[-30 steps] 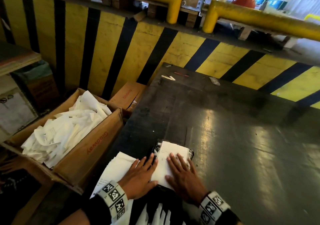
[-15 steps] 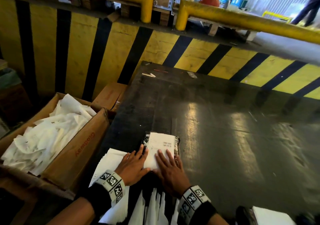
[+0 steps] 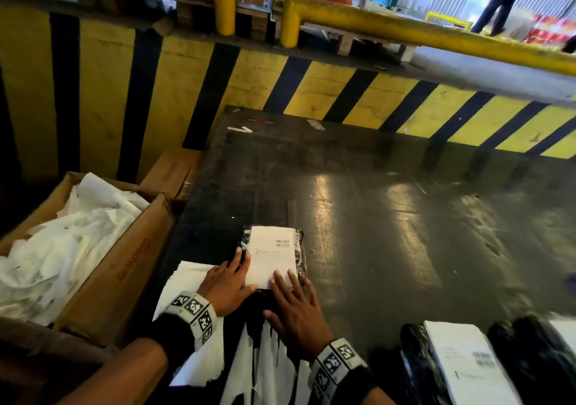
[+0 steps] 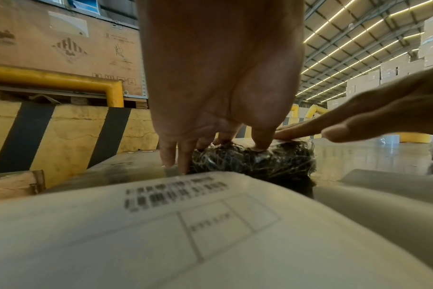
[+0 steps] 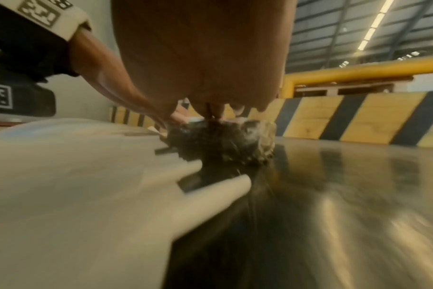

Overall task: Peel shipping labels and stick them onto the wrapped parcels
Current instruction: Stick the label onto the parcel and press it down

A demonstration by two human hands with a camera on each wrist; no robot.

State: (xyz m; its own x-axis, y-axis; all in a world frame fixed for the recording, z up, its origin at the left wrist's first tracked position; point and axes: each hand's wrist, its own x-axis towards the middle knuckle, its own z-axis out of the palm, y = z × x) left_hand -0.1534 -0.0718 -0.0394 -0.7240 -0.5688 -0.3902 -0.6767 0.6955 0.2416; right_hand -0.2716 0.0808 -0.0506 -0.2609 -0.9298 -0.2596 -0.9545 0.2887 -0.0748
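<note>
Both hands flat on a freshly labelled parcel

The left hand (image 3: 229,283) lies with straight fingers at the near left corner of the parcel (image 3: 300,250), fingertips reaching its left edge and the thumb resting on the near edge of the white shipping label (image 3: 271,259). The right hand (image 3: 294,311) lies flat as well, fingers spread and straight, their tips pressing on the near right corner of the label. Neither hand curls round anything. From the left wrist the fingers (image 4: 261,139) press down on the crinkled black wrap of the parcel (image 4: 255,160), some touching the table beside it.

The label lies flat on top of the parcel, barcode toward the far right corner. The parcel sits on the dark, glossy table (image 3: 389,217), close to the near edge. Under and beside the left wrist lies a stack of white label sheets (image 3: 187,280). More wrapped parcels (image 3: 461,364) with labels lie at the near right. To the left of the table stands a cardboard box (image 3: 124,267) full of crumpled white backing paper (image 3: 62,248). Behind the table runs a yellow and black striped barrier (image 3: 311,89)
</note>
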